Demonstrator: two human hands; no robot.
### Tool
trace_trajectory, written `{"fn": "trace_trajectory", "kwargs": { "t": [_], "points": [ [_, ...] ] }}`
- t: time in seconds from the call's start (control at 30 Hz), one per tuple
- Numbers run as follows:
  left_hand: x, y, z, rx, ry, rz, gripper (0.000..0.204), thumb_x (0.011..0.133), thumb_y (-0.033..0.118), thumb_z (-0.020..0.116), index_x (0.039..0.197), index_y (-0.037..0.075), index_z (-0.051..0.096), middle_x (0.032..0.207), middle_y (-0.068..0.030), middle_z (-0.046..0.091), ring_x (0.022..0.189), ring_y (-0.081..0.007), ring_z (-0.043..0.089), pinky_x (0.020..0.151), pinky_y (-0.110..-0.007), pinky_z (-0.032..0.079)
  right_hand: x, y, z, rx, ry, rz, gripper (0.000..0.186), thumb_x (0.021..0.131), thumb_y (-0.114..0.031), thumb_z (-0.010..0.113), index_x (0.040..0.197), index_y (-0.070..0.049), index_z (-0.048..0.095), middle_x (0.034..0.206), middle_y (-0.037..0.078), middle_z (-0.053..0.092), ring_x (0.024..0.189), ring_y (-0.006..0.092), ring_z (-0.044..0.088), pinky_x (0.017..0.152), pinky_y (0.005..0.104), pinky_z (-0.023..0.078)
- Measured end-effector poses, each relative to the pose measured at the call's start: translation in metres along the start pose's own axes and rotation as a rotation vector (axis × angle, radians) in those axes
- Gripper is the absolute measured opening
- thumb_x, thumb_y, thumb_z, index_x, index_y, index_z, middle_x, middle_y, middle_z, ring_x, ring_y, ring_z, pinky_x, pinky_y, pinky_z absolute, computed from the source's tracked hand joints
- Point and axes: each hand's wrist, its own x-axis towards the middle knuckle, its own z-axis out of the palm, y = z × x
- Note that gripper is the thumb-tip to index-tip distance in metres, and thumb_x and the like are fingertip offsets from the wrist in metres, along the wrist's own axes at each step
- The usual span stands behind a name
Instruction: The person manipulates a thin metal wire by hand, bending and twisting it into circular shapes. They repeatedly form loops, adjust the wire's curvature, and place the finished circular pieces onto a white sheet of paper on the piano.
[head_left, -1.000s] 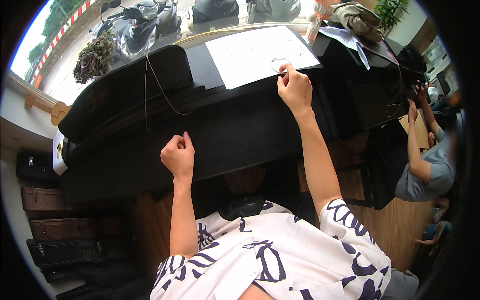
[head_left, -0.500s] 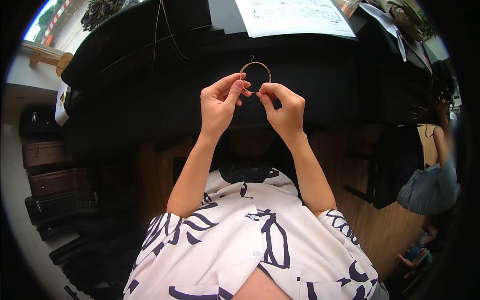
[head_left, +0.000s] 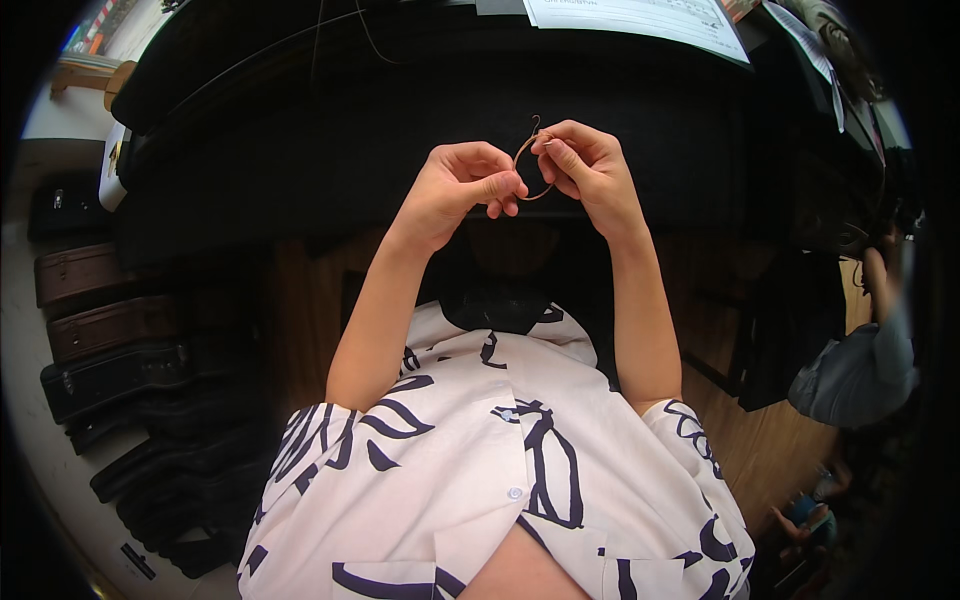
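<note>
A thin copper-coloured string (head_left: 519, 152), wound into a ring, is held up in front of me over a black surface. My left hand (head_left: 450, 192) pinches the ring's lower left side between thumb and fingers. At its upper right, my right hand (head_left: 592, 170) grips the coil, thumb against the fingers, and covers part of it. One loose end of the string curls upward above the ring, beside my right fingertips.
Black furniture (head_left: 300, 190) spans the space ahead, with printed sheet music (head_left: 645, 25) at its far side. Several instrument cases (head_left: 90, 272) line the left wall. At the right are a seated person (head_left: 855, 365) and a black chair-like object (head_left: 795, 330).
My right hand has moved from the ring's lower right up to its upper right. The left hand has shifted slightly right and down, and the ring now looks tilted.
</note>
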Motion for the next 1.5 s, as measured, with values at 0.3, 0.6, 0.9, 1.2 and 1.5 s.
{"fn": "trace_trajectory", "kwargs": {
  "t": [0.3, 0.6, 0.9, 1.2, 1.5],
  "points": [
    [0.001, 0.002, 0.006, 0.131, 0.175, 0.146, 0.022, 0.093, 0.02, 0.073, 0.104, 0.001, 0.07, 0.076, -0.0059, 0.069, 0.063, -0.0103, 0.064, 0.059, -0.021, 0.05, -0.001, 0.007, -0.004, -0.028, 0.032, -0.04, 0.017, 0.098, -0.013, 0.064, 0.097, 0.002, 0.073, 0.067, 0.001, 0.062, 0.058, 0.0045, 0.051, 0.049, 0.0174, 0.035],
    [0.005, 0.003, 0.018, 0.197, 0.113, -0.02, 0.02, 0.092, 0.017, 0.074, 0.098, -0.001, 0.074, 0.071, -0.0042, 0.068, 0.057, -0.0054, 0.06, 0.051, -0.019, 0.046, -0.005, 0.014, -0.005, -0.287, 0.061, -0.139, 0.013, 0.095, -0.006, 0.065, 0.097, 0.002, 0.075, 0.073, 0.004, 0.068, 0.062, 0.0076, 0.056, 0.054, 0.0209, 0.042],
    [0.008, 0.005, 0.033, 0.354, 0.413, -0.023, 0.018, 0.09, 0.013, 0.075, 0.102, -0.001, 0.073, 0.071, -0.0046, 0.068, 0.052, -0.0062, 0.06, 0.048, -0.017, 0.047, -0.008, 0.008, -0.008, -0.158, 0.078, -0.128, 0.014, 0.095, -0.004, 0.061, 0.103, 0.003, 0.07, 0.069, 0.002, 0.063, 0.057, 0.0058, 0.053, 0.051, 0.0194, 0.041],
    [0.009, -0.003, 0.041, 0.399, 0.504, 0.189, 0.014, 0.088, 0.008, 0.075, 0.099, -0.001, 0.073, 0.068, -0.004, 0.068, 0.054, -0.0059, 0.061, 0.049, -0.018, 0.048, -0.008, 0.01, -0.015, 0.075, 0.129, -0.026, 0.007, 0.099, -0.007, 0.054, 0.098, 0.0, 0.054, 0.068, 0.009, 0.064, 0.042, 0.0051, 0.048, 0.041, 0.0185, 0.036],
    [0.011, -0.001, 0.035, 0.289, 0.523, 0.102, 0.02, 0.092, 0.012, 0.073, 0.104, -0.003, 0.07, 0.074, -0.0078, 0.069, 0.056, -0.0073, 0.063, 0.051, -0.018, 0.048, -0.005, 0.017, -0.012, 0.091, 0.121, -0.205, 0.005, 0.102, -0.008, 0.055, 0.099, -0.004, 0.054, 0.077, 0.012, 0.066, 0.046, 0.0054, 0.052, 0.041, 0.0166, 0.037]
  ]
}}
